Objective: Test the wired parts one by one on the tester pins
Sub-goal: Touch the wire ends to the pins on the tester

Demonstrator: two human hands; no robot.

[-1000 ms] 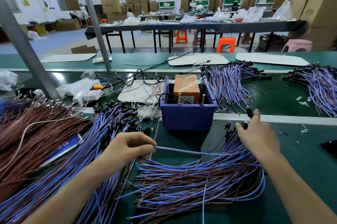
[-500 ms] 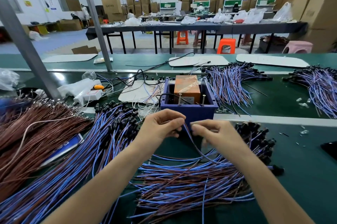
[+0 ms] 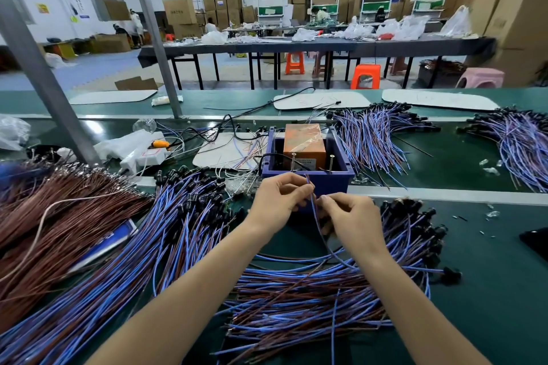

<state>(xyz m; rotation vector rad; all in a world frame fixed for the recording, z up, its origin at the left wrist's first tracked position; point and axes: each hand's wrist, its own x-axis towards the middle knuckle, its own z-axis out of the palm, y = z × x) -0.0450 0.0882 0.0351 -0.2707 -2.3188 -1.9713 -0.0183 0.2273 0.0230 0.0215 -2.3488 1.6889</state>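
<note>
Green matting [image 3: 489,275] covers the bench. Behind it stand long dark tables, orange stools [image 3: 366,76] and stacked cardboard cartons [image 3: 179,11]. Printing on the cartons, the wall posters and the white label on the tester is too small to read.

Tester: a blue box [image 3: 335,183] sits at centre bench and holds an orange unit [image 3: 304,142] wrapped in clear film. Two upright metal pins [image 3: 331,163] rise just inside the box's front wall.

Part under test: one blue-and-brown wire pair [image 3: 315,216] runs up from the near pile [image 3: 296,299] of wired parts to the front wall of the blue box. Its upper tip lies between the two pins. Contact with either pin cannot be confirmed.

Left hand [image 3: 275,201]: thumb and forefinger pinch the wire pair near its upper tip.

Right hand [image 3: 353,219]: thumb and forefinger pinch the same wire pair just below, with the other fingers curled. Both hands are close together, directly in front of the blue box.

Other stock: a blue-wired bundle [image 3: 148,246] with black end pieces lies to the left, and a brown bundle [image 3: 59,216] lies further left. A far bundle [image 3: 370,142] lies beyond the box at right.
</note>
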